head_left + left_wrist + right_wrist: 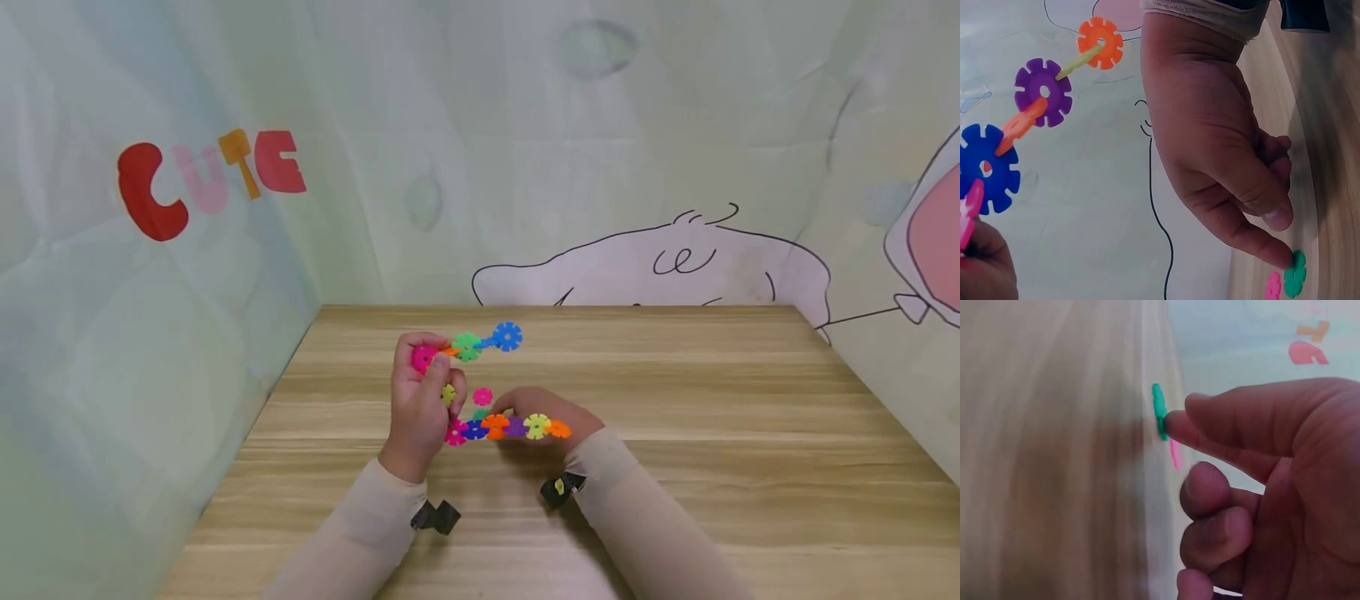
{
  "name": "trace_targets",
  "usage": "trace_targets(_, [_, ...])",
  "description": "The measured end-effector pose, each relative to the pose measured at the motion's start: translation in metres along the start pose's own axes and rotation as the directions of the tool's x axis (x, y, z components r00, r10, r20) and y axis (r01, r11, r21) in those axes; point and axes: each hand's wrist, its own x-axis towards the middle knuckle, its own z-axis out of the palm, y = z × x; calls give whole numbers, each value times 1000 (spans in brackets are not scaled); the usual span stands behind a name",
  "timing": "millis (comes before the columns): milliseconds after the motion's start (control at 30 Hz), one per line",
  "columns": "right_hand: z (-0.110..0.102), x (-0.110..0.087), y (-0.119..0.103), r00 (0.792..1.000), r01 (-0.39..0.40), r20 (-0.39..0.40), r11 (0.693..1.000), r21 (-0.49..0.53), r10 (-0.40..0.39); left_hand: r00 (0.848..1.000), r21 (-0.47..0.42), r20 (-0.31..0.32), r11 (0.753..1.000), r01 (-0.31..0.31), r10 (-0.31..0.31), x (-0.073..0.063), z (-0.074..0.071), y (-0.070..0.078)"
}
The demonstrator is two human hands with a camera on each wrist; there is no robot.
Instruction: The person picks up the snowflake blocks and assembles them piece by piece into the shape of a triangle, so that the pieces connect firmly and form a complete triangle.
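Note:
My left hand (418,417) holds up a linked string of toothed plastic discs, gripping it at a pink disc (423,358). Its upper arm runs through a light green disc (467,347) to a blue disc (507,337); a lower row passes an orange disc (495,427) and a purple disc (1043,92). Part of the string is hidden by the palm. Down at the tabletop, the right hand (546,407) touches a loose green disc (1159,409) with its index fingertip, thumb apart from the disc, other fingers bent. Beside it lies a loose pink disc (482,397).
The wooden table (675,500) ends at a printed backdrop (420,167) behind and on the left. Black wrist cameras are strapped over both sleeves. The lower row of discs overlaps the right hand in the head view.

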Motion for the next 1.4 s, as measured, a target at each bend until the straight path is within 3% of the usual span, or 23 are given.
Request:
trace_targets(133, [-2, 5, 2, 997, -83, -5, 996, 22, 83, 1000, 16, -1, 1000, -3, 3, 0, -1, 0])
trace_targets(400, [2, 7, 10, 1000, -15, -4, 1000, -26, 15, 1000, 14, 3, 1000, 5, -5, 0, 0, 1])
trace_targets(733, [-1, 7, 11, 999, -31, -33, 993, -115, 27, 1000, 17, 8, 1000, 1, -2, 1, 0, -2])
trace_targets(867, [-5, 13, 17, 998, -67, -19, 998, -19, 67, 1000, 14, -1, 1000, 6, -6, 1, -1, -2])
trace_targets(967, [-15, 12, 22, 999, -19, -32, 993, 121, 23, 1000, 10, -8, 1000, 12, -12, 0, -1, -2])
trace_targets(1100, [-36, 1, 26, 989, 116, -119, 949, 292, -84, 1000, 7, -10, 1000, 14, -14, 0, -1, -2])
trace_targets(1333, [-73, -36, 12, 947, 280, -289, 800, 531, -139, 1000, -10, 3, 1000, -8, 8, 1, 0, -3])
trace_targets(1400, [-79, -44, 7, 939, 300, -313, 774, 558, -139, 1000, -12, 4, 1000, -11, 12, 1, 0, -4])
